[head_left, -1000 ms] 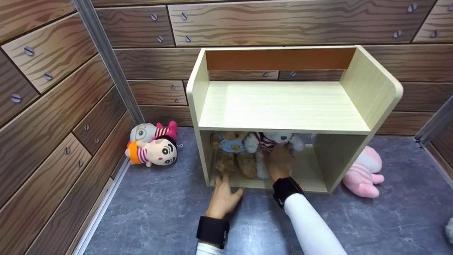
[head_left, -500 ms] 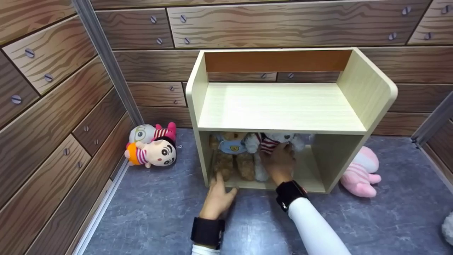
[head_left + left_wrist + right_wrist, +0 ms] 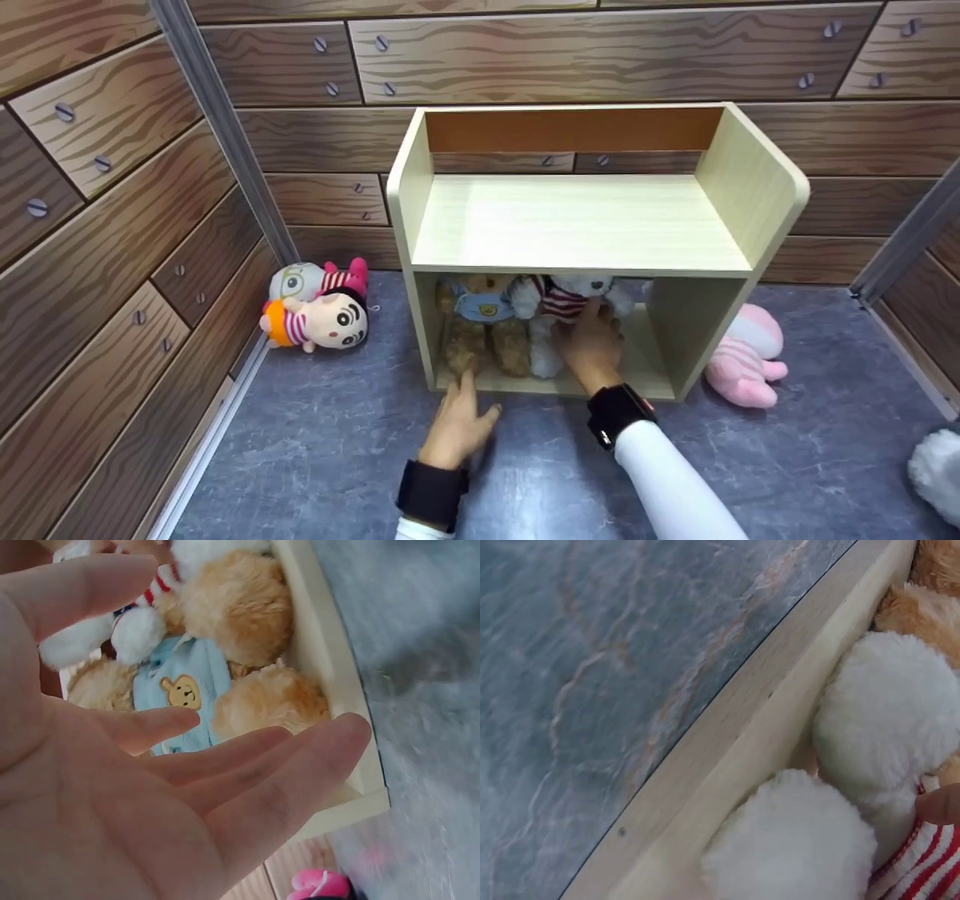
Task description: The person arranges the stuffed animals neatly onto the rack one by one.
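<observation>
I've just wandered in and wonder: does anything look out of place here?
Perhaps the pink plush toy and black-haired doll: they lie sprawled outside the shelf unit, on opposite sides, while the brown teddy bear sits inside it.

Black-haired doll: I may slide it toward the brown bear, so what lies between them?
A strip of gray floor, then the shelf's side panel; the head view shows both.

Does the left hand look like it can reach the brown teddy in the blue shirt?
Yes, it seems so: the left hand is right by a foot of the brown teddy, the wooden shelf is open at the front, and nothing appears to block the way.
</observation>
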### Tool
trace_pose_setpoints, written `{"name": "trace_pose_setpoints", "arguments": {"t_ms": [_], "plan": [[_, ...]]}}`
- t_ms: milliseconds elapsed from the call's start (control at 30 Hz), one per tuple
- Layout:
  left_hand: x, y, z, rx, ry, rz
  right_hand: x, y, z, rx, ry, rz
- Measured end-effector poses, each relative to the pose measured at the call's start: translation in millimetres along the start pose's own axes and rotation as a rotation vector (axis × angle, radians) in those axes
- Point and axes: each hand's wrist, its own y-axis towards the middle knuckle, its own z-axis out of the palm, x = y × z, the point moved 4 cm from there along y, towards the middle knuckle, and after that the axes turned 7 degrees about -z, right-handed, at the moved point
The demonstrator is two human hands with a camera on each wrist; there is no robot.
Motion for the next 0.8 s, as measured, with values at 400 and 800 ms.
{"name": "trace_pose_setpoints", "arguments": {"t_ms": [400, 800], "plan": [[3.6, -21.9, 22.2, 0.099, 0.112, -0.04, -6.9, -11.2, -20.3, -0.223, 0.072, -0.252], [0.7, -29.6, 38.3, 0.119, 0.213, -0.03, -11.2, -13.0, -35.8, -0.094, 0.093, -0.223]]}}
